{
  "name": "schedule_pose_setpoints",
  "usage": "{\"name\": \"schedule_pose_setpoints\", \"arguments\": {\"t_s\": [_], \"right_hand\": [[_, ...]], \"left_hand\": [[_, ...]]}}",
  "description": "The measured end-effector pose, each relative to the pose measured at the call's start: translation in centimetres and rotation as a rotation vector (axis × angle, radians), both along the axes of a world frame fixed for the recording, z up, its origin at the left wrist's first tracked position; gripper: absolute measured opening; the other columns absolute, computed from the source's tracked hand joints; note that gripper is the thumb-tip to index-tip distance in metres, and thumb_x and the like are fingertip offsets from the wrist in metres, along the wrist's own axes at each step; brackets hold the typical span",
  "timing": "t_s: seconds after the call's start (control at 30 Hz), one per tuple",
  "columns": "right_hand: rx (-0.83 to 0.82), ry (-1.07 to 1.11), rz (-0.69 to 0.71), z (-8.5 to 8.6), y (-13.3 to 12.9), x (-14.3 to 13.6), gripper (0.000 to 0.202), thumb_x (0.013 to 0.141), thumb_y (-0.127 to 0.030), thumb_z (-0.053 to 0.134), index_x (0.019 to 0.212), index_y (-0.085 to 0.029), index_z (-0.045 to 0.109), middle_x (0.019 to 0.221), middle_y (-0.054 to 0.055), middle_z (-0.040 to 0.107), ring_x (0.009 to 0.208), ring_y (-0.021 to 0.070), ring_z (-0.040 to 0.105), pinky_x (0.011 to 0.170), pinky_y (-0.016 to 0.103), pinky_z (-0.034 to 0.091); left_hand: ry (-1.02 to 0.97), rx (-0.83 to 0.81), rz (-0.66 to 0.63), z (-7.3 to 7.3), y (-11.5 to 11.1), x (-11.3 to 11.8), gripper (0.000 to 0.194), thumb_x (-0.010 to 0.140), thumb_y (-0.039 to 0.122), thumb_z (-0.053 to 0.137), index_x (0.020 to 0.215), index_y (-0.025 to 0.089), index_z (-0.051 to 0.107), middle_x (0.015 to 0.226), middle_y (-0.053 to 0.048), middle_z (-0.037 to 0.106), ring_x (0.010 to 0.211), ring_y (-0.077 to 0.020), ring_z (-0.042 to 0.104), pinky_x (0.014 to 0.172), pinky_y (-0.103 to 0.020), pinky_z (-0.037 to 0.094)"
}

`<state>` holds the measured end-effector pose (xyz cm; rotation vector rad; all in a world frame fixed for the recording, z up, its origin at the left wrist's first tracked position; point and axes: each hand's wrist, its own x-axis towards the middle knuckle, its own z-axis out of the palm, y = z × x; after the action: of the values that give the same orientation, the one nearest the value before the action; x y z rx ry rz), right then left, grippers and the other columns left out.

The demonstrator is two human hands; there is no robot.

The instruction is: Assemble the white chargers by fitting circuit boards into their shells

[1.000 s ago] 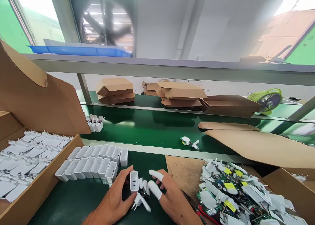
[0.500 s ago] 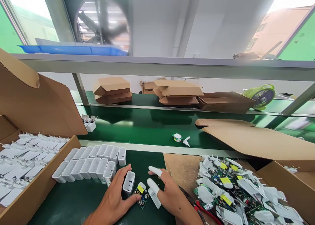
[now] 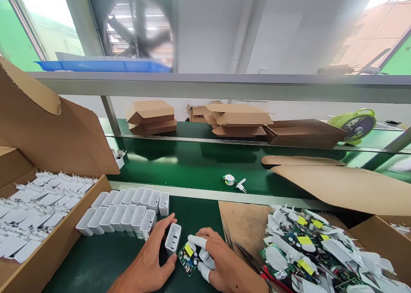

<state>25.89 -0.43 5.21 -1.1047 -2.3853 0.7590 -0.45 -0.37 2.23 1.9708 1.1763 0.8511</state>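
A white plastic housing [image 3: 173,238] with slots in its upper face stands on the green bench. My left hand [image 3: 152,254] curls around it, index finger at the far end and thumb at the near end. Just right of the thumb lies a green circuit board [image 3: 188,257] with a yellow block on it. My right hand [image 3: 223,261], with white finger cots on thumb and index finger, pinches a white plastic part [image 3: 206,258] beside the board. The fingers partly cover that part; whether wires join it to the board, I cannot make out.
Two rows of white housings [image 3: 123,218] stand at left, beside a carton [image 3: 72,224] of white parts. At right, a heap of boards and covers [image 3: 305,250] lies near pliers [image 3: 250,256] with red handles. One loose board [image 3: 229,180] sits farther back.
My right thumb and index finger have closed on the white part, which lay flat under them before. The board has turned slightly. My left hand stays around the housing, its thumb off the board.
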Motion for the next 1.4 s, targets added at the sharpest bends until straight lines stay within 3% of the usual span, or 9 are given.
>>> {"name": "schedule_pose_setpoints", "arguments": {"t_s": [0.23,0.33,0.53,0.67,0.73,0.83,0.97,1.2,1.4], "right_hand": [[0.083,0.187,-0.174,1.5,0.0,0.2,0.065,0.081,-0.008,0.059,0.143,-0.024,0.048,0.127,0.011,0.058,0.095,0.022,0.067,0.076,0.033,0.061],[0.097,0.281,-0.221,1.6,0.0,0.0,0.063,0.086,-0.013,0.057,0.146,-0.025,0.043,0.131,0.011,0.055,0.09,0.0186,0.069,0.067,0.028,0.062],[0.183,0.318,-0.312,0.5,0.2,-0.2,0.051,0.088,-0.018,0.058,0.139,-0.021,0.054,0.135,0.013,0.063,0.117,0.0254,0.068,0.096,0.038,0.062],[0.157,0.403,-0.434,-0.1,0.4,-0.3,0.055,0.09,-0.024,0.06,0.144,-0.022,0.051,0.132,0.012,0.067,0.113,0.0254,0.072,0.096,0.04,0.063],[0.178,0.44,-0.447,-0.2,0.4,-0.4,0.053,0.091,-0.025,0.06,0.143,-0.022,0.052,0.133,0.013,0.066,0.112,0.0255,0.072,0.092,0.039,0.065],[0.205,0.469,-0.439,0.2,0.0,-0.7,0.054,0.091,-0.023,0.061,0.144,-0.024,0.05,0.13,0.012,0.067,0.11,0.0245,0.073,0.089,0.036,0.065],[0.286,0.435,-0.342,1.0,-0.8,-1.1,0.059,0.09,-0.016,0.06,0.146,-0.025,0.045,0.13,0.012,0.065,0.108,0.0232,0.072,0.085,0.032,0.065],[0.428,0.179,-0.116,0.7,-1.4,-2.0,0.072,0.085,-0.011,0.054,0.154,-0.023,0.037,0.131,0.014,0.064,0.111,0.0283,0.067,0.095,0.042,0.06],[0.416,0.098,-0.08,0.4,-1.5,-2.4,0.075,0.083,-0.01,0.052,0.155,-0.019,0.036,0.132,0.016,0.065,0.111,0.0302,0.066,0.097,0.043,0.058]], "left_hand": [[-0.024,-0.069,-0.035,-0.2,0.1,-0.4,0.086,0.089,0.015,0.06,0.164,0.031,0.022,0.165,-0.013,0.039,0.152,-0.0362,0.039,0.123,-0.061,0.033],[-0.04,-0.08,-0.023,-0.5,0.1,0.1,0.085,0.089,0.017,0.063,0.163,0.03,0.024,0.158,-0.014,0.048,0.143,-0.0335,0.051,0.119,-0.054,0.042],[0.001,-0.028,0.113,-1.0,-0.3,1.7,0.086,0.076,0.023,0.085,0.151,0.027,0.044,0.137,-0.013,0.055,0.121,-0.031,0.061,0.106,-0.048,0.053],[-0.027,-0.107,-0.013,-0.7,-0.6,1.4,0.117,0.069,0.031,0.094,0.163,0.033,0.023,0.157,-0.015,0.039,0.113,-0.0265,0.061,0.103,-0.045,0.055],[0.003,-0.187,-0.142,-0.1,-0.6,1.1,0.121,0.067,0.038,0.096,0.164,0.035,0.023,0.155,-0.013,0.045,0.114,-0.0274,0.062,0.104,-0.046,0.054],[0.068,-0.225,-0.256,1.0,-0.5,1.2,0.089,0.069,0.034,0.095,0.147,0.034,0.053,0.132,-0.006,0.064,0.112,-0.0281,0.065,0.101,-0.043,0.055],[0.029,-0.063,-0.036,1.4,-0.2,1.7,0.057,0.075,0.023,0.087,0.127,0.027,0.065,0.121,-0.007,0.064,0.106,-0.0266,0.068,0.092,-0.036,0.059],[0.101,0.232,0.113,-1.6,0.3,0.9,0.06,0.085,0.022,0.076,0.14,0.027,0.054,0.127,-0.012,0.055,0.107,-0.0271,0.068,0.081,-0.034,0.064],[0.14,0.319,0.12,-1.9,0.4,1.0,0.064,0.082,0.011,0.065,0.142,0.028,0.05,0.124,-0.011,0.053,0.098,-0.0241,0.07,0.073,-0.032,0.064]]}}
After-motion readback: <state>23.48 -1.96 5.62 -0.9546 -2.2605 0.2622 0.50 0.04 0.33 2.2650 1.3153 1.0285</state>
